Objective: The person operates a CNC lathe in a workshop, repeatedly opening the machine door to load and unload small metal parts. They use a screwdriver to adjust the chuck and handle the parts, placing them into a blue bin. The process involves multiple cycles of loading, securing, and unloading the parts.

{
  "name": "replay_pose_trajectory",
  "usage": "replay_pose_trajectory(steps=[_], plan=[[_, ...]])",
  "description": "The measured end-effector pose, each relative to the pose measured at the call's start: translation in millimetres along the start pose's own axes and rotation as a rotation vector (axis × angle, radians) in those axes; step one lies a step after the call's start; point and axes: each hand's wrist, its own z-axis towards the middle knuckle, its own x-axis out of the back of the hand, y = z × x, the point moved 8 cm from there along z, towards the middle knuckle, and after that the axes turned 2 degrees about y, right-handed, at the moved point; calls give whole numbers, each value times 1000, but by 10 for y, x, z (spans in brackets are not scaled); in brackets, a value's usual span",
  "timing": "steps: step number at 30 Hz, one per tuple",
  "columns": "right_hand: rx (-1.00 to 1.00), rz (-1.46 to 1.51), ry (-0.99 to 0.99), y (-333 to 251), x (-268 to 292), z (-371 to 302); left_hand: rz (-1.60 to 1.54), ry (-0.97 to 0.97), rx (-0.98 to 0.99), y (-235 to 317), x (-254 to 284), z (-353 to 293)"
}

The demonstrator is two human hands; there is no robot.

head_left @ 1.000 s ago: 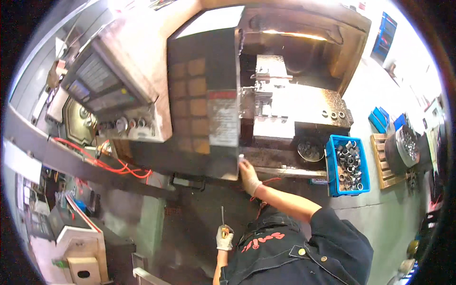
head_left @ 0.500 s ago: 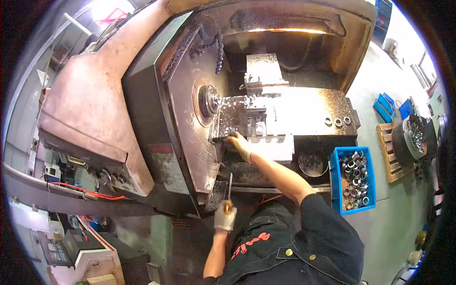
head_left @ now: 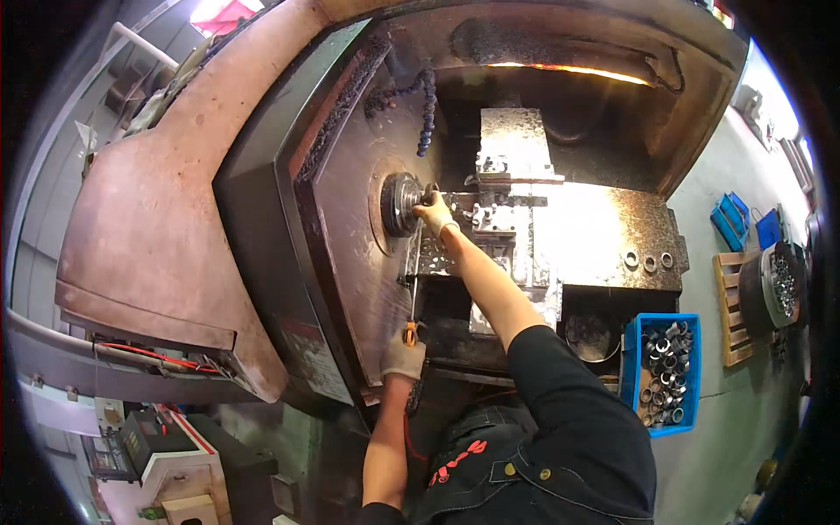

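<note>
My left hand [head_left: 403, 357], in a pale glove, is closed round the orange body of an air blow gun [head_left: 410, 332]. Its long thin metal nozzle points up toward the lathe chuck [head_left: 401, 205]. A red hose [head_left: 411, 444] hangs below that hand. My right hand [head_left: 435, 215], also gloved, is up at the chuck's front face, its fingers curled on a small dark piece that they largely hide. Just right of this hand stands the tool slide [head_left: 494, 219] with its clamped tool holders.
Three metal rings [head_left: 649, 263] sit on the bright machine bed [head_left: 604, 236]. A blue bin [head_left: 696, 372] of loose rings stands at the bed's front right. A segmented coolant hose [head_left: 426, 114] hangs above the chuck. A round pan [head_left: 592, 339] lies below the bed.
My right hand has moved up from the slide's front edge to the chuck face. My left hand has raised the blow gun, bringing its nozzle nearer the chuck. The view has shifted slightly.
</note>
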Motion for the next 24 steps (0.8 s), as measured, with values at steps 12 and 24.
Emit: replay_pose_trajectory(steps=[12, 24], plan=[[78, -47, -20, -170, 117, -15, -240, -69, 46, -187, -168, 123], [-145, 725, -239, 465, -103, 245, -465, -206, 68, -237, -313, 119]])
